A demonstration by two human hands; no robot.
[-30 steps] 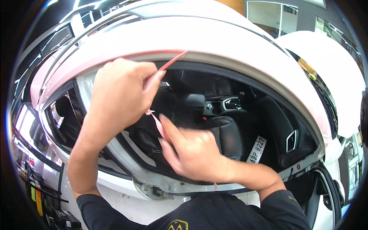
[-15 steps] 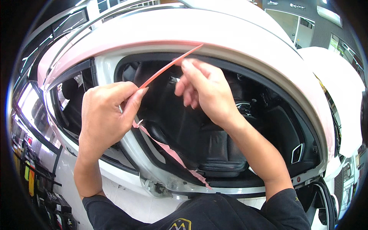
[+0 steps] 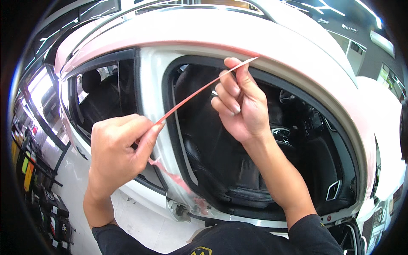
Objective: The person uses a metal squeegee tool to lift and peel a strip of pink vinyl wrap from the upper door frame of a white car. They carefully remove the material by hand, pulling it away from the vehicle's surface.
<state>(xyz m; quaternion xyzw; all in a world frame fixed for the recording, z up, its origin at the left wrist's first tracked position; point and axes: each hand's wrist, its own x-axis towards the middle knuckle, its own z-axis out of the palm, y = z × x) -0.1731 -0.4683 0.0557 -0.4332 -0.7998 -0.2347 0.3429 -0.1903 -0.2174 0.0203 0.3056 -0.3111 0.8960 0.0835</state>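
A thin pink strip of film (image 3: 189,98) stretches tight in front of the open doorway of a white car with pink film on its roof edge. At its lower left end my left hand (image 3: 121,151) pinches it between thumb and forefinger. My right hand (image 3: 244,95), up by the top of the door frame, holds the strip between thumb and forefinger, its other fingers curled. The strip's pale tip meets the roof edge (image 3: 221,46) in the picture; whether it is joined there I cannot tell. Below my left hand, a crumpled pink tail (image 3: 172,175) hangs in front of the white door pillar (image 3: 155,91).
Black seats (image 3: 250,176) and a gear lever show inside the car. To the left is the rear door window (image 3: 108,83). A rack with tools and boxes (image 3: 51,208) stands at the far left. Pale floor tiles (image 3: 140,219) show below the car.
My right hand has moved right and up and closed on the strip. More strip now spans between my hands. The view has shifted, and the hanging tail now lies across the pillar.
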